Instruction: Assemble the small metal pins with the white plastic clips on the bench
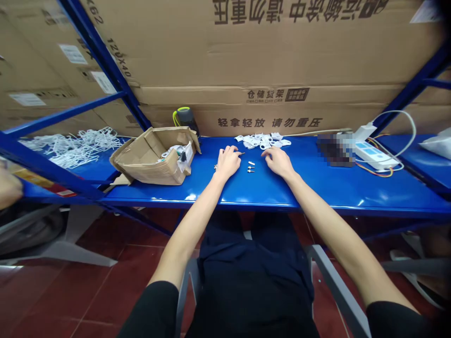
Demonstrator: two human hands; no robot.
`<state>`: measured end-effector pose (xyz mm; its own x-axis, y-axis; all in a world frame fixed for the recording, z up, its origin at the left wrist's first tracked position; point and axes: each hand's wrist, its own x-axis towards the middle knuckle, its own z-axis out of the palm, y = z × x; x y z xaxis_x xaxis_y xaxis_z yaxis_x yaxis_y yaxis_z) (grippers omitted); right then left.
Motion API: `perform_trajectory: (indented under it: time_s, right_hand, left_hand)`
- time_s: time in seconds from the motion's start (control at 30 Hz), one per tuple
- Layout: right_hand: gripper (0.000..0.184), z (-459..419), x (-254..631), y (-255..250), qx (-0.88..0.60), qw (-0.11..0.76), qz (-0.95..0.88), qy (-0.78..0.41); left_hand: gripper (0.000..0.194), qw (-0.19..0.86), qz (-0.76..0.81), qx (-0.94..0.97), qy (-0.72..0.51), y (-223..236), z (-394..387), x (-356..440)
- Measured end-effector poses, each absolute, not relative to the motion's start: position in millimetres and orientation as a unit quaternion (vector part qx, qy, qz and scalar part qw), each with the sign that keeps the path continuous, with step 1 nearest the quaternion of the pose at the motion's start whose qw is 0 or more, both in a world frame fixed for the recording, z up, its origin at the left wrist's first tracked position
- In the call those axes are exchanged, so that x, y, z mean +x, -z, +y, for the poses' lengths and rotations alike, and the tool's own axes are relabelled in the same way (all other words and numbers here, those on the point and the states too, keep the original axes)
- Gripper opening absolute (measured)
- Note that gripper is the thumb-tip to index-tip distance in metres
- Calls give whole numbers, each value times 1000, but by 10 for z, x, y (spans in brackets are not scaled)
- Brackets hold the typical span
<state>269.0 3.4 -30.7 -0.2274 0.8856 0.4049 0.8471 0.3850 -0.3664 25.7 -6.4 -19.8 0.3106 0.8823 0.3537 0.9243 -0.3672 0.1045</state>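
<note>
Stacked cardboard cartons (260,51) fill the back of a blue steel rack (352,197), likely stored there as the rack's load. Its low blue shelf serves as a workbench, seemingly at seat height, w/ grey chair arms (338,291) either side of the person's dark trousers (257,277). Red floor tiles (105,286) below.

On the shelf, L to R: tangle of white hanger-like wire pcs (70,148) on the far left, pushed aside by the look of it; torn-open cardboard box (151,162) holding white parts, prob. kept near as a supply; dark bottle w/ yellow handle (186,121) against the cartons, out of the work area. Right side: blurred object (336,149), unreadable, and white power strip (375,155) w/ cables, also kept back.

Centre: white plastic pcs (262,141) heaped near the cartons, within reach of both hands. Just below, btwn the hands, three small pin-like parts (251,167) lie in a neat row, apparently set out for easy picking.

L hand (228,162) rests palm-down, fingers near a small dark-tipped pin (241,153); can't tell if it's gripped. R hand (279,161) lies relaxed and open on the shelf, holding nothing visible.
</note>
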Motion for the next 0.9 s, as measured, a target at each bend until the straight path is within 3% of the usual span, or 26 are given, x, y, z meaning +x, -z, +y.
perform_trajectory:
  time_s: [0.27, 0.9]
  right_hand:
    - [24, 76, 2586, 413, -464, 295, -829, -104]
    - [14, 65, 2544, 388, -427, 319, -833, -151]
  left_hand:
    - [28, 51, -553, -802, 220, 188, -39, 269]
    - [21, 28, -577, -792, 198, 140, -38, 269]
